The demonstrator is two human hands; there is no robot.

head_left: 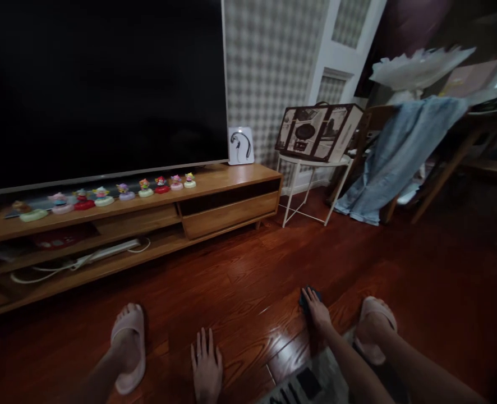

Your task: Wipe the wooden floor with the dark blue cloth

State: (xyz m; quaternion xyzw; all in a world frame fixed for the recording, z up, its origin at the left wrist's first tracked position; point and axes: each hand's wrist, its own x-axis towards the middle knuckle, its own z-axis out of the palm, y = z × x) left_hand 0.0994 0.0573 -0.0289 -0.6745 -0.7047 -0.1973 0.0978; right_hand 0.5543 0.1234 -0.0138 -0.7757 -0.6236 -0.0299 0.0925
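Observation:
My left hand (207, 367) lies flat on the dark red wooden floor (231, 306), fingers spread, with a ring on one finger and nothing held. Farther right, my right hand (317, 310) presses down with outstretched fingers on a small dark blue cloth (304, 302). The cloth shows around the fingers and lies against the floorboards; the part beneath the palm is hidden. Both hands are between my feet, which wear pale slippers (140, 350).
A wooden TV stand (231, 216) runs along the left, with several small figurines (126, 192) on top. A patterned case (311, 132) sits on a white side table (288, 210). Jeans (404, 151) hang at right. Part of a grey mat (330, 373) lies near me.

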